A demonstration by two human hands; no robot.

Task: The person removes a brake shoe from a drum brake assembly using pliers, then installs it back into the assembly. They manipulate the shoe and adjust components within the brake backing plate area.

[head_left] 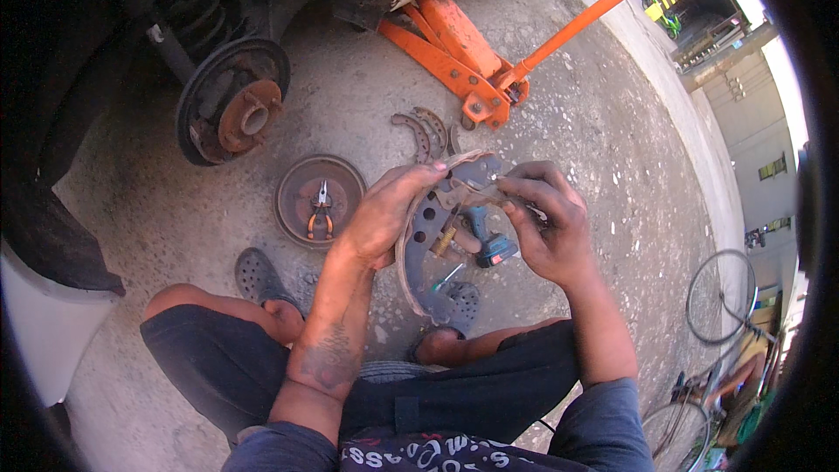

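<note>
My left hand point(376, 217) is closed round the upper part of a curved brake shoe point(421, 267), raised over the ground between my knees. Its dark web has round holes, and its worn rim faces left. At the shoe's upper right end, my right hand point(552, 225) pinches a small metal piece, partly hidden by the fingers; I cannot make out its kind. Below the shoe lie a cordless power tool point(486, 241) with a teal-and-black body, a hammer-like tool point(447, 238) and a thin screwdriver point(449, 276).
Pliers with orange handles point(321, 217) lie in a brake drum point(281, 201). Loose brake shoes point(412, 133) rest beyond my hands. A bare wheel hub point(249, 115) is at upper left. An orange floor jack point(468, 65) stands under the car. A bicycle point(722, 297) is at right.
</note>
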